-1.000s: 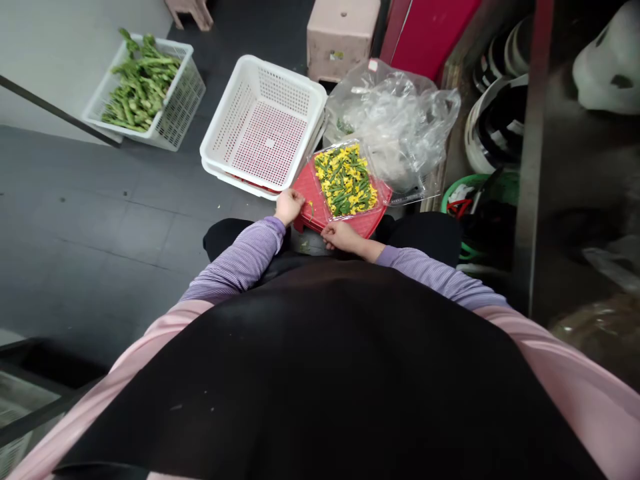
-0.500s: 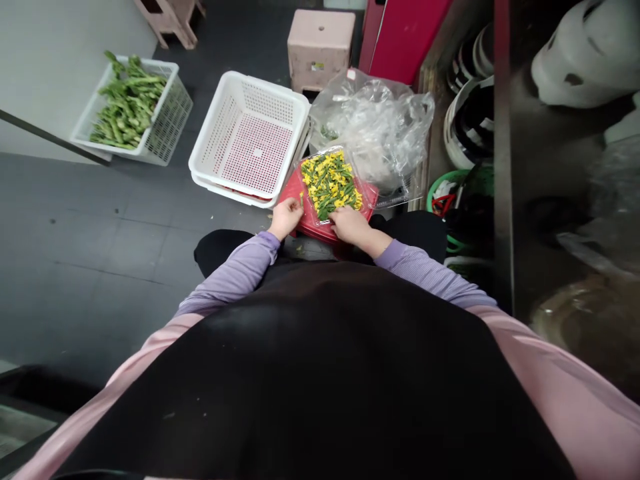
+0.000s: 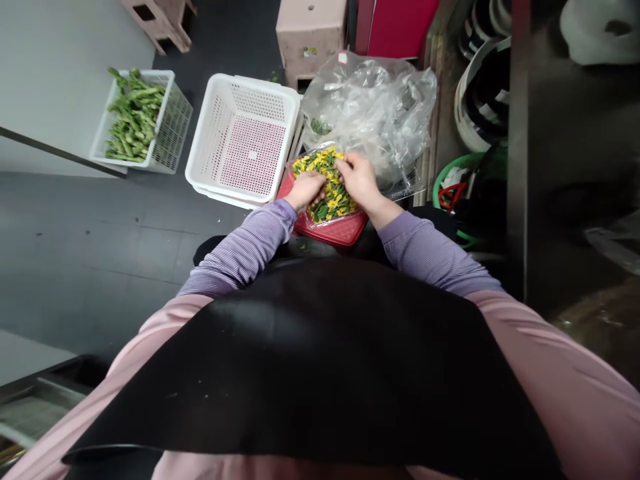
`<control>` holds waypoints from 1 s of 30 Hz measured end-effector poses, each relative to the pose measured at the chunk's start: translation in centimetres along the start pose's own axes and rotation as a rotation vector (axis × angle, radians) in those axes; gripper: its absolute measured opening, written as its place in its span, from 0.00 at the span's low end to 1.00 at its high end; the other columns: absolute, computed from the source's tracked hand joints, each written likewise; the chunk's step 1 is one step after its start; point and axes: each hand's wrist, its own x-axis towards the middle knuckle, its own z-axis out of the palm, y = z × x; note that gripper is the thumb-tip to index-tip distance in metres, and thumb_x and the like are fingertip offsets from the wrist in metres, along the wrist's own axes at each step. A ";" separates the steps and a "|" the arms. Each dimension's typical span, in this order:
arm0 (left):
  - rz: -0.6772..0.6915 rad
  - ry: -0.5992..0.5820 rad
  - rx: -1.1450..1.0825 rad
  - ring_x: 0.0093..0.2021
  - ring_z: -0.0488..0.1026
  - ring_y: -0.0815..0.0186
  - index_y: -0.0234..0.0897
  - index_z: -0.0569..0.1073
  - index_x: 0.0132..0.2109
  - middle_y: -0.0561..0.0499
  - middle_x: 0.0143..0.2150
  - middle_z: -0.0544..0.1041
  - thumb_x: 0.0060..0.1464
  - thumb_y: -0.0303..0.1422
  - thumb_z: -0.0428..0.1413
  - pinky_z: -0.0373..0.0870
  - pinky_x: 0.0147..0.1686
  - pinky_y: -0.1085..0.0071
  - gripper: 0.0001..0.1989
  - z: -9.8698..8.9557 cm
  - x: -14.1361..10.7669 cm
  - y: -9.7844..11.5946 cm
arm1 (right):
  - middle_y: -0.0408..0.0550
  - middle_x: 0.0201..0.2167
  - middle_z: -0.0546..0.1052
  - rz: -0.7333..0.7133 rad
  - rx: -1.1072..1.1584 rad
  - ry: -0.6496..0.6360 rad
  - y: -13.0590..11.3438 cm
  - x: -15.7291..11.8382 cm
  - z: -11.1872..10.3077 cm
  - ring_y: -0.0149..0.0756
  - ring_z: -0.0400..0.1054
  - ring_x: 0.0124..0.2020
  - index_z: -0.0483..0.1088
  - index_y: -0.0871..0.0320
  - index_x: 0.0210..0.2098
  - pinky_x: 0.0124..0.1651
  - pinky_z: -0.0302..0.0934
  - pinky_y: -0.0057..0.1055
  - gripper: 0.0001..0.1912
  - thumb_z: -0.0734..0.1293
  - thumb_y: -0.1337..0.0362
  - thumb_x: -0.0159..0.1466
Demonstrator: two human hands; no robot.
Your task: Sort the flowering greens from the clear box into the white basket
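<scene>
A clear plastic tray full of yellow flowers [image 3: 334, 201] with green stems rests on a red stool [image 3: 345, 232] between my knees. My left hand [image 3: 307, 189] is closed over the left part of the flowers; what its curled fingers hold, if anything, is hidden. At the upper right of the tray, my right hand [image 3: 359, 179] pinches a yellow flower between thumb and fingers. The two hands are a short way apart, with flowers showing between them.
White plastic baskets [image 3: 200, 150] are stacked left of the stool. Farther left stands a basket of green stalks [image 3: 133, 123]. A crumpled clear plastic bag [image 3: 373, 100] lies beyond the tray, with a pale pink stool [image 3: 311, 33] behind it. A green tub [image 3: 445, 175] is at the right.
My left hand has moved from beside the tray to over the flowers. My right hand has gone from the tray's near edge to its far right part. The view has shifted slightly.
</scene>
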 end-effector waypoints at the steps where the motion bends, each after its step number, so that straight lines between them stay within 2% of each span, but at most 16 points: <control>1: -0.028 0.013 0.071 0.26 0.70 0.65 0.33 0.71 0.29 0.48 0.22 0.69 0.64 0.34 0.50 0.69 0.32 0.65 0.16 -0.2 -0.3 -0.5 | 0.42 0.28 0.69 0.018 0.028 0.013 -0.1 0.2 -0.2 0.30 0.70 0.33 0.68 0.60 0.36 0.44 0.67 0.31 0.11 0.60 0.64 0.73; 3: 0.012 0.060 0.288 0.31 0.74 0.61 0.33 0.73 0.29 0.46 0.25 0.73 0.62 0.37 0.55 0.71 0.37 0.65 0.15 -0.6 -1.1 -2.0 | 0.42 0.29 0.69 0.117 0.136 -0.014 -0.3 0.4 -0.7 0.28 0.69 0.31 0.67 0.60 0.38 0.43 0.68 0.30 0.10 0.57 0.67 0.73; 5: 0.110 0.111 0.484 0.39 0.76 0.58 0.34 0.76 0.32 0.44 0.31 0.77 0.57 0.36 0.61 0.71 0.43 0.66 0.10 -0.9 -2.0 -3.6 | 0.42 0.29 0.69 0.208 0.248 -0.080 -0.6 0.3 -1.2 0.26 0.68 0.28 0.66 0.60 0.39 0.40 0.68 0.28 0.10 0.55 0.70 0.72; 7: 0.145 0.078 0.584 0.41 0.77 0.57 0.35 0.79 0.35 0.44 0.35 0.79 0.53 0.33 0.64 0.70 0.46 0.66 0.05 -1.0 -2.6 -4.8 | 0.41 0.27 0.68 0.246 0.314 -0.117 -0.9 0.0 -1.5 0.24 0.66 0.27 0.66 0.60 0.38 0.38 0.67 0.26 0.09 0.56 0.72 0.70; 9: 0.156 0.024 0.598 0.39 0.77 0.59 0.35 0.79 0.35 0.46 0.33 0.80 0.51 0.30 0.65 0.70 0.44 0.67 0.03 -1.0 -2.7 -5.6 | 0.40 0.25 0.66 0.260 0.316 -0.122 -1.0 -0.5 -1.6 0.24 0.63 0.24 0.67 0.60 0.36 0.35 0.66 0.24 0.08 0.57 0.73 0.68; 12: 0.193 0.079 0.427 0.33 0.74 0.65 0.33 0.78 0.32 0.49 0.29 0.79 0.51 0.28 0.64 0.69 0.40 0.69 0.03 -1.4 -2.3 -5.5 | 0.40 0.22 0.65 0.230 0.170 -0.167 -0.7 -1.3 -1.4 0.26 0.59 0.22 0.69 0.60 0.32 0.31 0.62 0.26 0.05 0.63 0.72 0.64; 15: 0.145 0.130 0.088 0.25 0.70 0.71 0.31 0.76 0.32 0.54 0.23 0.75 0.53 0.28 0.63 0.69 0.32 0.73 0.04 -2.1 -2.2 -4.3 | 0.41 0.23 0.69 0.093 -0.053 -0.336 -0.2 -2.2 -1.0 0.29 0.61 0.25 0.74 0.62 0.33 0.35 0.61 0.29 0.01 0.69 0.69 0.60; 18: 0.058 0.089 -0.221 0.20 0.68 0.74 0.31 0.74 0.34 0.55 0.21 0.73 0.56 0.27 0.61 0.68 0.25 0.75 0.04 -2.3 -2.9 -2.8 | 0.43 0.27 0.75 -0.059 -0.190 -0.482 0.3 -2.6 -0.5 0.32 0.66 0.30 0.78 0.63 0.35 0.40 0.61 0.31 0.07 0.73 0.66 0.58; 20: 0.035 0.070 -0.335 0.20 0.70 0.74 0.30 0.72 0.34 0.54 0.23 0.75 0.56 0.25 0.61 0.70 0.25 0.76 0.05 -2.1 -3.6 -2.0 | 0.45 0.30 0.78 -0.150 -0.271 -0.463 0.7 -2.4 -0.2 0.34 0.69 0.33 0.79 0.63 0.36 0.43 0.61 0.32 0.06 0.73 0.67 0.59; 24: 0.036 0.015 -0.321 0.20 0.72 0.74 0.29 0.73 0.33 0.51 0.24 0.77 0.58 0.24 0.61 0.72 0.25 0.76 0.06 -2.1 -4.1 -1.5 | 0.48 0.38 0.81 -0.292 -0.430 -0.381 1.1 -1.7 -0.6 0.41 0.72 0.41 0.82 0.59 0.37 0.50 0.62 0.36 0.07 0.73 0.71 0.59; 28: 0.055 -0.111 -0.177 0.18 0.71 0.73 0.29 0.73 0.29 0.50 0.21 0.76 0.60 0.25 0.59 0.72 0.24 0.76 0.09 -2.7 -3.8 -1.4 | 0.50 0.41 0.80 -0.391 -0.498 -0.401 1.3 -1.2 -1.3 0.43 0.72 0.46 0.82 0.56 0.38 0.54 0.62 0.39 0.09 0.72 0.73 0.60; 30: 0.074 -0.134 -0.154 0.18 0.71 0.74 0.30 0.72 0.30 0.51 0.20 0.75 0.60 0.25 0.59 0.71 0.25 0.77 0.09 -2.6 -3.5 -1.3 | 0.50 0.40 0.79 -0.399 -0.491 -0.416 1.3 -1.2 -1.5 0.43 0.72 0.45 0.82 0.57 0.37 0.54 0.62 0.39 0.08 0.72 0.73 0.60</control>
